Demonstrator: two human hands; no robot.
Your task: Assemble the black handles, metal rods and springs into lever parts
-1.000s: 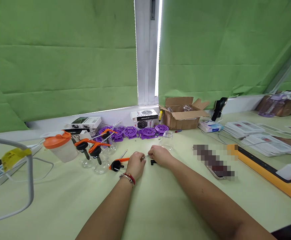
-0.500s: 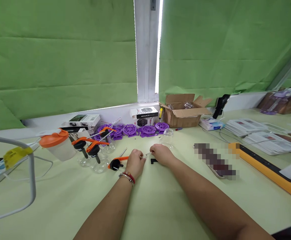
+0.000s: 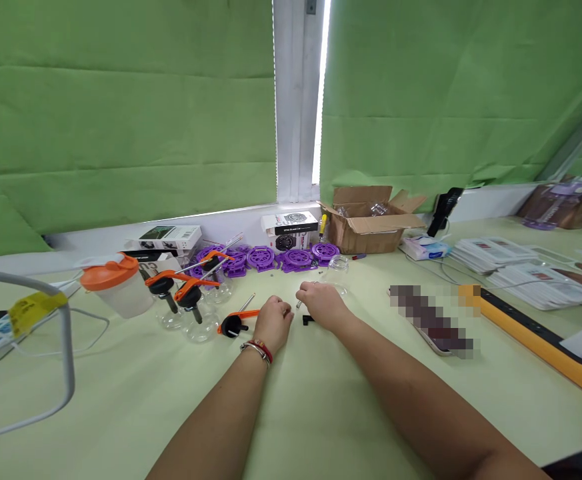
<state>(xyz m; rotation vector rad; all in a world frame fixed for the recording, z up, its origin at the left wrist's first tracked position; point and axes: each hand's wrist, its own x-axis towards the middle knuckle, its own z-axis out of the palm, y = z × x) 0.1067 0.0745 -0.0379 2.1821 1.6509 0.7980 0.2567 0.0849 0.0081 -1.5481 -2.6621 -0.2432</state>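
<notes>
My left hand rests on the pale green table with its fingers curled; a red and silver bracelet is on the wrist. My right hand pinches a small metal spring that hangs from its fingertips. A small black plastic part lies on the table between the two hands. An orange-and-black pump head with a thin tube lies just left of my left hand.
Clear bottles with orange pump heads and an orange-lidded cup stand at the left. Purple discs, small boxes and an open cardboard box line the back. A yellow-and-black bar and paper stacks lie right.
The spring was stretched between both hands; now only my right hand holds it, lifted slightly. My left hand has let go and stays on the table.
</notes>
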